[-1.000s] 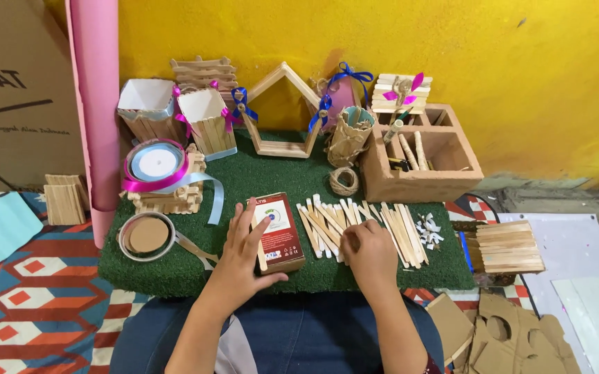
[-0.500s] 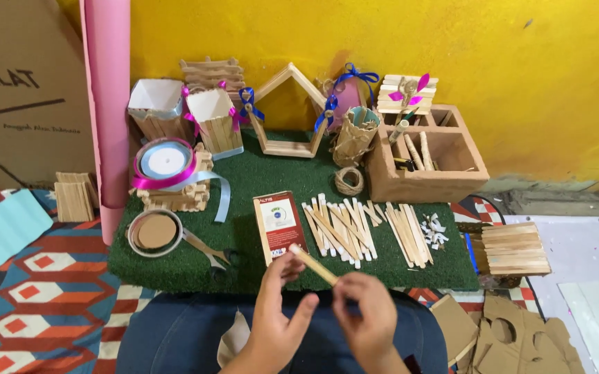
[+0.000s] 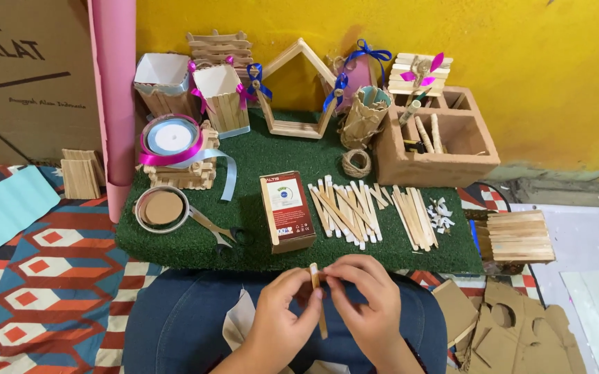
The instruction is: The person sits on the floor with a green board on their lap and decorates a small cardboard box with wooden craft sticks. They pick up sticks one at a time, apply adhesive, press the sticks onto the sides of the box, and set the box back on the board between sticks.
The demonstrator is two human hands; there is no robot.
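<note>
Both hands meet over my lap, below the green turf mat. My left hand pinches a wooden craft stick that stands nearly upright. My right hand grips the same stick near its top, fingers curled around it. Just beyond my hands lie a small red-and-white box and a spread of several loose wooden sticks on the mat.
Scissors, a round tin and ribbon spools sit on the mat's left. Stick-built crafts, a twine ball and a wooden box line the back. A pink roll stands left; cardboard pieces lie right.
A second ago my hands rested on the red box and the stick pile. They have drawn back to my lap with one stick, now turned from slanting to nearly upright.
</note>
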